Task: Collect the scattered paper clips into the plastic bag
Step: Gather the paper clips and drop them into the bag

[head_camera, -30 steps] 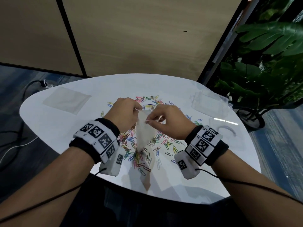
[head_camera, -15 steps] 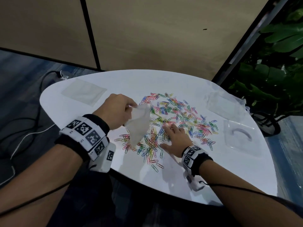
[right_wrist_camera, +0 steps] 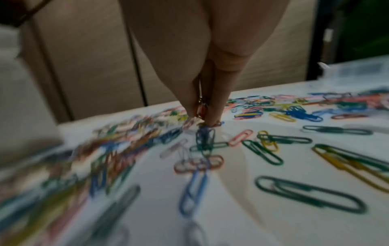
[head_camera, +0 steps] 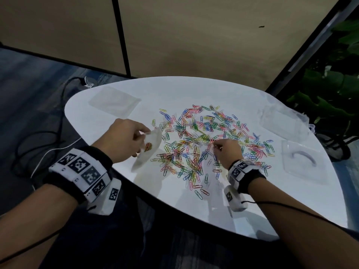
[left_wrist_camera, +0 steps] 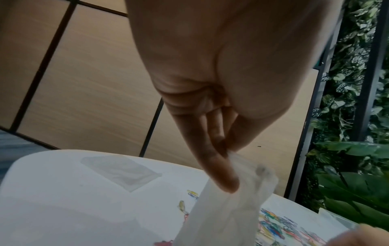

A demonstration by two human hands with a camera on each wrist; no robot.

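The white table (head_camera: 120,191) fills the middle of the head view. The clips (head_camera: 204,144) are spread over its centre in a broad, many-coloured scatter, lying flat and pointing every way, with no shared axis. Left of the scatter hangs the bag (head_camera: 150,150), its long axis running from upper right to lower left, mouth at the upper end, a few clips already inside. The left hand (head_camera: 124,139) pinches the bag's top edge between thumb and fingers. The right hand (head_camera: 227,150), just right of centre, has its fingertips closed on a small bunch of clips at the tabletop; the right wrist view shows a tangle dangling below them.

The likely trouble is that linked clips may drop off on the way across, since only the top ones are truly gripped. The bag's mouth also looks narrow and limp under a one-handed pinch, so clips could catch on the rim and spill.
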